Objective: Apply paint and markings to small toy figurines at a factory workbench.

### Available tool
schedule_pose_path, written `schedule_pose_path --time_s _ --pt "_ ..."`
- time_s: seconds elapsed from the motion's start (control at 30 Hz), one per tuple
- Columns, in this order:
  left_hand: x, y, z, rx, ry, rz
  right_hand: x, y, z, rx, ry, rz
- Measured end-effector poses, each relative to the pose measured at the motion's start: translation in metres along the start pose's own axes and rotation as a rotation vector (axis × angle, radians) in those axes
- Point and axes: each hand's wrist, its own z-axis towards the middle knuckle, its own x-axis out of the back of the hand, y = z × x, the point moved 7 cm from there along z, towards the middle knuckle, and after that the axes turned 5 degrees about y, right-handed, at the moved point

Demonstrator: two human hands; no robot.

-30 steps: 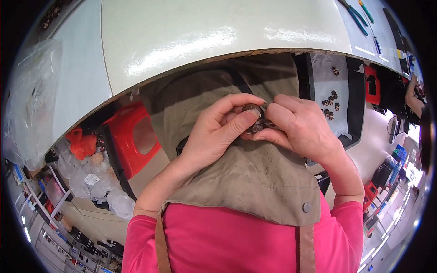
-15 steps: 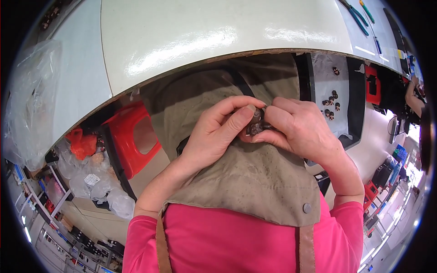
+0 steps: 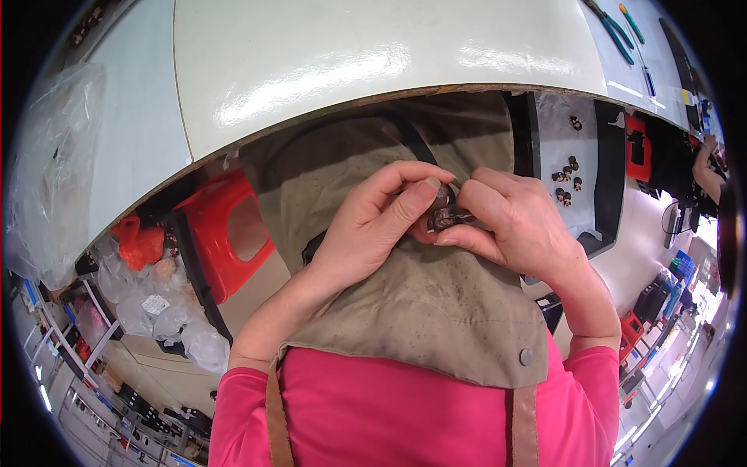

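A small, shiny dark brown piece (image 3: pixel 449 219) with a rounded top is held above my lap, between both hands. My left hand (image 3: pixel 383 216) is closed on its left side, the thumb pressed along the rounded part. From the right, my right hand (image 3: pixel 520 212) pinches it between thumb and bent fingers. Fingers cover much of the piece, so its full shape is hidden. Any thin tool in the right fingers is too small to make out. Beneath the hands lies a brown apron (image 3: pixel 436 311).
A pale table (image 3: pixel 373 47) curves across the front. Right of my lap, a black tray (image 3: pixel 608 175) with white lining holds several small dark pieces (image 3: pixel 566 171). Green-handled pliers (image 3: pixel 617 35) lie far right. At left are a red stool (image 3: pixel 226 233) and clear plastic bags (image 3: pixel 175 319).
The dark piece has turned slightly between my fingers, and its lower part shows at another angle. My right hand has shifted a little; my left hand is nearly still.
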Motion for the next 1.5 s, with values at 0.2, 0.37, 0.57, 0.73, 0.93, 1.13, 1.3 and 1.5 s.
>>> schedule_pose_path --time_s 0.2,0.37,0.57,0.73,0.93,1.13,1.3,1.5 --pt "0.001 -0.001 0.000 0.020 -0.017 0.012 0.002 0.002 -0.001 -0.016 0.029 0.034" --pt "-0.001 0.000 -0.001 0.000 -0.018 0.046 0.000 0.002 0.000 -0.028 0.042 0.014" --pt "-0.003 0.001 -0.001 -0.012 0.005 0.045 0.000 0.002 -0.002 0.017 0.014 -0.047" --pt "-0.003 0.004 -0.002 -0.049 -0.008 0.073 0.005 0.004 -0.004 -0.025 0.078 -0.005" --pt "-0.003 0.004 -0.003 -0.089 -0.020 0.079 0.002 0.006 -0.005 -0.026 0.071 -0.017" --pt "-0.004 0.006 -0.004 -0.132 -0.026 0.060 0.001 0.005 -0.006 -0.008 0.077 -0.022" --pt "-0.004 0.008 -0.006 -0.137 -0.030 0.048 0.001 0.005 -0.006 -0.035 0.111 0.003" --pt "-0.004 0.009 -0.006 -0.150 -0.027 0.034 0.000 0.006 -0.008 -0.048 0.064 -0.045"
